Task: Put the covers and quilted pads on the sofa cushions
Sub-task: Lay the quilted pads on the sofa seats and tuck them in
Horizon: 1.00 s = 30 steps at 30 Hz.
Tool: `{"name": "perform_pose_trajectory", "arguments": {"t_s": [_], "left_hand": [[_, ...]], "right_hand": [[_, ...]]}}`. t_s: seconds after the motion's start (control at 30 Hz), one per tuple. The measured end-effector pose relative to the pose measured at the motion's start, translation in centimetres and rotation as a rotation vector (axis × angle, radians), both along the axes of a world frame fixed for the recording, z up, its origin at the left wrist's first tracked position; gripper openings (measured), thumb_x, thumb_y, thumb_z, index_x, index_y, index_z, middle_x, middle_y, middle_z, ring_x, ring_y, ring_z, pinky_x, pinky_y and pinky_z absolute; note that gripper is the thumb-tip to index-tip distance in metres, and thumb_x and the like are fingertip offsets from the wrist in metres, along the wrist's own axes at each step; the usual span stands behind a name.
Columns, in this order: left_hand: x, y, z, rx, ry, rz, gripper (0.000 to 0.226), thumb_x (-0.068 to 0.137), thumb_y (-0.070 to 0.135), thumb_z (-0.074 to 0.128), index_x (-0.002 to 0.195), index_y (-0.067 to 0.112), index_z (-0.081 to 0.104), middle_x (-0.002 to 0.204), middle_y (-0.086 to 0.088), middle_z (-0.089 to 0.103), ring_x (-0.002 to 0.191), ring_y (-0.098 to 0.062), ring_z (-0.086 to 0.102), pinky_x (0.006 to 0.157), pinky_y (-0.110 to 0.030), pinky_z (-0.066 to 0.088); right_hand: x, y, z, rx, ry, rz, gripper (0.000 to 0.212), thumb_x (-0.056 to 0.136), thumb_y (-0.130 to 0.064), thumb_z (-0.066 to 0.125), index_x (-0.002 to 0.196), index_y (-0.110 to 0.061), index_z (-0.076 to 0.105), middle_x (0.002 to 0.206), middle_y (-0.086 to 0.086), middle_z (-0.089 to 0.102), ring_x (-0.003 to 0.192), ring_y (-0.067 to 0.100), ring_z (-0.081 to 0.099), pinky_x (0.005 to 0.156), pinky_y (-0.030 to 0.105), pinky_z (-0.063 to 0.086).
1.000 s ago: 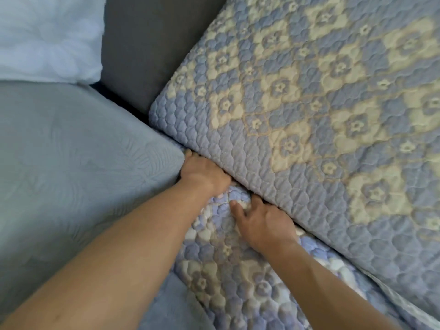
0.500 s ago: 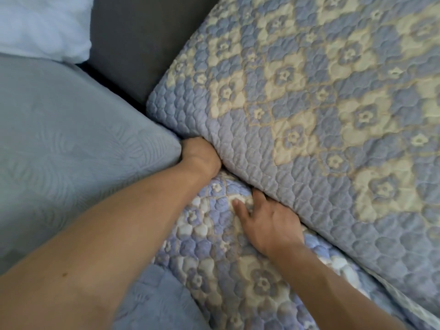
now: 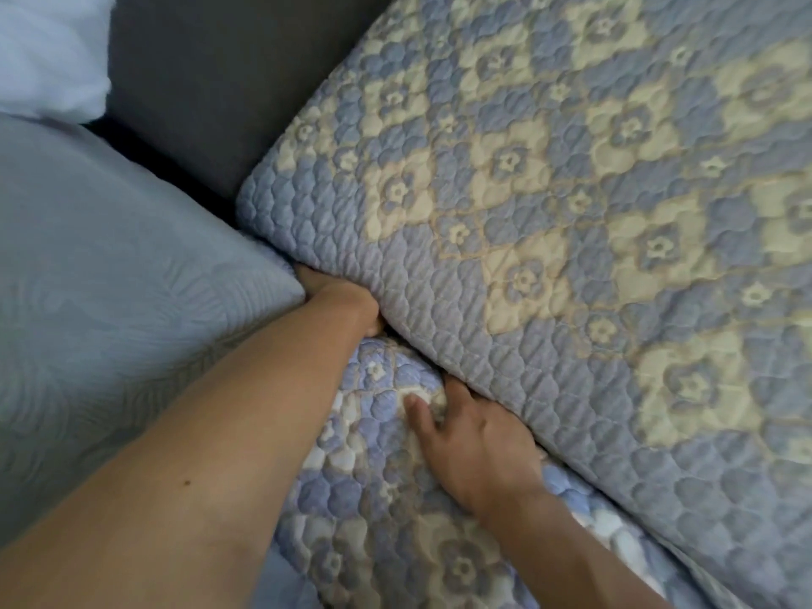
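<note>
- My left hand (image 3: 338,296) is pushed into the gap at the near-left corner of the big cushion, about the middle of the view; only the back of the hand and the wrist show.
- Its fingers are buried between the fabrics, so I cannot tell whether they are curled on anything or lying flat.
- My right hand (image 3: 476,450) lies at about 5 o'clock from the left one, palm down on the lower quilted pad (image 3: 395,520), close against the cushion's near edge.
- The thumb and forefinger (image 3: 417,415) are spread and nearly straight, pressing into a bunched fold of the pad; the other fingertips slip out of sight under the cushion's edge, so whether they hook anything is hidden.
- The quilted cushion (image 3: 593,257), already wrapped in blue and cream flower-patterned quilting, fills the view from 12 to 4 o'clock, its near edge lying over the lower pad.
- The lower pad, in the same pattern, runs from the centre towards 6 o'clock beneath both of my forearms.
- A pale grey-blue textured cushion (image 3: 110,301) sits at 9 o'clock, its corner touching my left wrist.
- The dark grey sofa back (image 3: 211,72) shows at 11 o'clock, between the grey-blue cushion and the quilted one.
- A white pillow (image 3: 44,46) sits in the far corner at 10 o'clock, above the grey-blue cushion.
</note>
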<state>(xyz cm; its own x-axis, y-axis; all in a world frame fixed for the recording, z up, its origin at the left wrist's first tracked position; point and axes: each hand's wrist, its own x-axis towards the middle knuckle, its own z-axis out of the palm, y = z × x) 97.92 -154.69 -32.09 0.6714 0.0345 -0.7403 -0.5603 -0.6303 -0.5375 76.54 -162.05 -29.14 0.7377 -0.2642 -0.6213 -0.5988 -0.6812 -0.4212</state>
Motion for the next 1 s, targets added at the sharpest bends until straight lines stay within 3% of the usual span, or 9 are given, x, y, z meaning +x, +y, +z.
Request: {"name": "perform_pose_trajectory", "arguments": {"t_s": [0.17, 0.27, 0.33, 0.47, 0.6, 0.73, 0.8, 0.87, 1.0], "left_hand": [[-1.0, 0.7, 2.6, -0.219, -0.062, -0.007, 0.080, 0.093, 0.074, 0.020, 0.159, 0.033, 0.002, 0.168, -0.001, 0.001, 0.154, -0.031, 0.006, 0.124, -0.052, 0.008], [-5.3, 1.7, 4.2, -0.508, -0.144, 0.048, 0.064, 0.101, 0.049, 0.030, 0.157, 0.019, 0.025, 0.166, -0.008, 0.014, 0.152, -0.033, 0.008, 0.123, -0.053, 0.004], [-9.6, 1.9, 4.5, -0.602, -0.204, 0.201, 0.070, 0.098, 0.051, 0.031, 0.154, 0.009, 0.028, 0.166, -0.012, 0.011, 0.153, -0.034, -0.002, 0.120, -0.058, -0.002], [-13.0, 2.7, 3.0, -0.585, -0.244, 0.123, 0.083, 0.091, 0.069, 0.017, 0.152, 0.015, 0.029, 0.167, -0.010, 0.005, 0.152, -0.035, -0.014, 0.114, -0.070, -0.008], [-13.0, 2.3, 2.1, -0.537, -0.290, 0.096, 0.080, 0.092, 0.066, 0.019, 0.148, 0.012, 0.037, 0.166, -0.012, 0.011, 0.152, -0.036, -0.011, 0.115, -0.070, -0.007], [-13.2, 1.5, 3.3, -0.428, -0.265, 0.092, 0.081, 0.094, 0.063, 0.014, 0.155, 0.011, 0.024, 0.167, -0.009, 0.005, 0.151, -0.039, -0.010, 0.114, -0.070, -0.005], [-14.3, -0.2, 5.1, -0.322, -0.279, 0.120, 0.073, 0.100, 0.053, 0.016, 0.158, 0.009, 0.019, 0.167, -0.013, 0.008, 0.151, -0.044, 0.000, 0.116, -0.067, 0.002], [-17.9, -2.8, 7.0, -0.289, -0.237, -0.029, 0.062, 0.101, 0.041, 0.028, 0.153, 0.008, 0.034, 0.159, -0.017, 0.028, 0.145, -0.044, 0.025, 0.118, -0.060, 0.015], [-28.5, -6.6, 8.7, -0.806, 0.157, -0.333, 0.043, 0.099, 0.047, 0.038, 0.116, 0.018, 0.066, 0.124, -0.006, 0.062, 0.117, -0.027, 0.055, 0.102, -0.040, 0.040]], "right_hand": [[0.1, -1.0, -0.1, 0.153, 0.054, 0.014, 0.070, 0.097, -0.070, 0.026, 0.144, -0.020, 0.038, 0.137, 0.017, 0.057, 0.126, 0.036, 0.053, 0.105, 0.043, 0.040], [0.5, -1.1, -0.3, 0.173, 0.077, 0.031, 0.070, 0.100, -0.065, 0.024, 0.150, -0.017, 0.030, 0.148, 0.019, 0.046, 0.135, 0.037, 0.045, 0.111, 0.046, 0.035], [0.5, -0.9, 0.2, 0.136, 0.056, 0.081, 0.063, 0.104, -0.055, 0.026, 0.155, -0.018, 0.025, 0.149, 0.022, 0.044, 0.131, 0.038, 0.049, 0.106, 0.047, 0.039], [-5.2, -1.6, 3.3, 0.057, -0.025, 0.054, 0.061, 0.102, -0.048, 0.036, 0.154, -0.017, 0.026, 0.145, 0.014, 0.048, 0.127, 0.035, 0.051, 0.101, 0.043, 0.042], [-15.7, -6.1, 6.1, -0.216, 0.152, -0.027, 0.038, 0.104, -0.041, 0.031, 0.125, -0.014, 0.048, 0.115, 0.010, 0.065, 0.102, 0.032, 0.064, 0.076, 0.038, 0.046], [-18.2, -6.3, 4.9, -0.281, 0.226, 0.032, 0.060, 0.105, -0.048, 0.023, 0.145, -0.005, 0.036, 0.140, 0.016, 0.051, 0.127, 0.034, 0.050, 0.104, 0.044, 0.040], [-19.8, -5.3, 5.2, -0.254, 0.118, 0.046, 0.067, 0.103, -0.049, 0.024, 0.154, -0.005, 0.026, 0.153, 0.015, 0.038, 0.140, 0.033, 0.037, 0.119, 0.047, 0.026], [-23.2, -6.4, 6.3, -0.299, 0.003, 0.032, 0.059, 0.104, -0.047, 0.025, 0.151, -0.013, 0.036, 0.152, 0.006, 0.042, 0.142, 0.027, 0.036, 0.124, 0.048, 0.016], [-31.2, -11.7, 8.6, -0.514, 0.008, -0.222, 0.049, 0.102, -0.053, 0.037, 0.133, -0.019, 0.054, 0.120, 0.002, 0.062, 0.118, 0.028, 0.053, 0.115, 0.047, 0.030]]}}
